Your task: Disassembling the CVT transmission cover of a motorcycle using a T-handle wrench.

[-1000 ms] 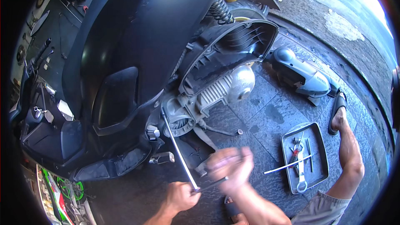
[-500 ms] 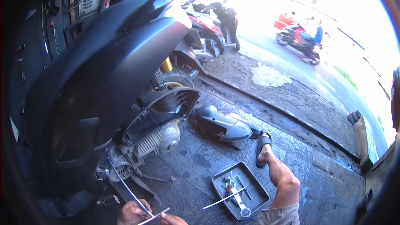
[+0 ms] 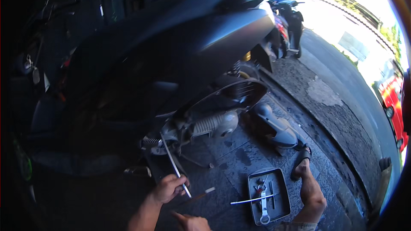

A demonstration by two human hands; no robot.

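In the head view, the left hand (image 3: 168,189) is closed around a long metal rod (image 3: 173,161), pinching it near the lower end, with thumb and fingers pressed upon it. The rod stands tilted, and its upper end reaches to the engine (image 3: 212,125) of a dark scooter (image 3: 180,47); whether it sits on some part there, I cannot tell. Just beside the lower end of the rod there is a short bar with a pale tip (image 3: 209,190); I cannot tell if both are joined. The right hand (image 3: 193,223) is near, at the lower edge, partly cut off, so I cannot tell if it is pinching something.

To the right, on the tiled floor (image 3: 229,159), is a shallow tray (image 3: 281,208). Inside it lie a silver wrench (image 3: 263,203) and a thin dark rod (image 3: 271,188); a white rod (image 3: 246,201) lies across, its left end outside the rim. Behind the tray rests a grey cover (image 3: 279,130), near a foot in a dark sandal (image 3: 302,164).
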